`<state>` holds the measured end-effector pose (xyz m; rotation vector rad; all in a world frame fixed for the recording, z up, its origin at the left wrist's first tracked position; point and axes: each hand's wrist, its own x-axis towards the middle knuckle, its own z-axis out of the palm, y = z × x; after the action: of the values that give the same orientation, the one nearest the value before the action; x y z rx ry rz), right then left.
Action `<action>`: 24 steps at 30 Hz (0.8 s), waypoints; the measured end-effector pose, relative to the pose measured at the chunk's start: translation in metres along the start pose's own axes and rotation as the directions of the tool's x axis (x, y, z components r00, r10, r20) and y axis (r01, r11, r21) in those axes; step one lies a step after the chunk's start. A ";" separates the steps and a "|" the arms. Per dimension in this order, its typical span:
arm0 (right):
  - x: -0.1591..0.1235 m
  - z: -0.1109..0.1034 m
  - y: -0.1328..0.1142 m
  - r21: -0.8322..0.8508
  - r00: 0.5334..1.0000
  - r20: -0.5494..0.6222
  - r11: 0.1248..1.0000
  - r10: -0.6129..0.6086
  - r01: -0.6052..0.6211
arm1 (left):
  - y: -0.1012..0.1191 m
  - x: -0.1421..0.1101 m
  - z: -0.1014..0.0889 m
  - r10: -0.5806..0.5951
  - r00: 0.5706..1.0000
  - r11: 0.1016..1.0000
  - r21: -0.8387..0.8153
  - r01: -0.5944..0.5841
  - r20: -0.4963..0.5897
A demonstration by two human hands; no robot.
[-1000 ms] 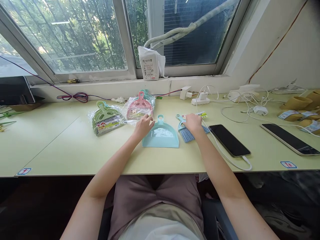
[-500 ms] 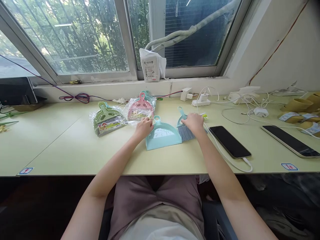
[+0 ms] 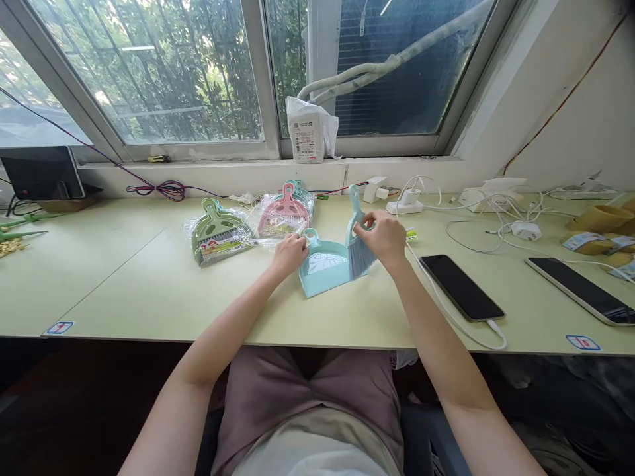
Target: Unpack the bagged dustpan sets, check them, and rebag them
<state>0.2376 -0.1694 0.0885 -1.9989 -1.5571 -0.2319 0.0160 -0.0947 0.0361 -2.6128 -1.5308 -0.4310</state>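
A light blue dustpan (image 3: 325, 268) lies on the table in front of me, its handle loop pointing to the window. My left hand (image 3: 292, 254) is closed on the dustpan's left edge near the handle. In my right hand (image 3: 384, 235) is a small hand brush (image 3: 358, 228) with a blue handle and grey bristles. The brush is raised, handle up and bristles down, over the dustpan's right side. It hides part of that side. Whether the bristles touch the pan I cannot tell.
Behind my left hand lie wrapped green (image 3: 218, 233) and pink (image 3: 285, 210) dustpan sets. To the right are a black phone (image 3: 461, 287) with a white cable, a second device (image 3: 580, 291), tangled chargers (image 3: 496, 195) and tape rolls (image 3: 602, 221). A plastic-wrapped box (image 3: 308, 135) stands on the sill.
My right hand has lifted the brush from beside the dustpan and moved it left, turning it more upright over the pan. The dustpan is slightly tilted, still held by my left hand.
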 end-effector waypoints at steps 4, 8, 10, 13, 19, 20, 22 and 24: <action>-0.010 0.017 -0.014 -0.075 0.978 0.204 0.995 -0.051 0.068 | 0.006 -0.002 0.000 0.002 1.000 0.998 -0.061 -0.003 -0.021; -0.022 0.031 -0.029 -0.161 0.962 0.268 0.982 -0.056 0.102 | 0.015 -0.005 -0.003 -0.039 0.996 0.987 -0.159 0.027 -0.076; -0.026 0.033 -0.035 -0.181 0.955 0.295 0.978 -0.044 0.101 | 0.020 -0.006 -0.004 -0.062 0.994 0.964 -0.263 0.037 -0.087; -0.029 0.033 -0.040 -0.194 0.937 0.346 0.975 -0.035 0.108 | 0.025 -0.008 -0.003 -0.079 0.995 0.864 -0.502 0.041 -0.053; -0.029 0.034 -0.038 -0.186 0.931 0.361 0.975 -0.046 0.121 | 0.027 -0.007 0.009 -0.125 0.968 0.430 -0.867 0.251 0.218; -0.028 0.034 -0.037 -0.184 0.931 0.363 0.975 -0.049 0.123 | 0.027 -0.007 0.011 -0.118 0.963 0.418 -0.867 0.270 0.243; -0.025 0.033 -0.032 -0.166 0.922 0.382 0.976 -0.072 0.145 | 0.026 -0.005 0.016 -0.052 0.961 0.448 -0.854 0.266 0.272; -0.020 0.029 -0.026 -0.110 0.908 0.402 0.977 -0.123 0.181 | 0.024 -0.003 0.019 0.022 0.968 0.485 -0.849 0.209 0.251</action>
<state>0.2015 -0.1669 0.0639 -2.1315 -2.0027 0.0015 0.0390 -0.1051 0.0191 -3.4083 -1.8811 -1.2782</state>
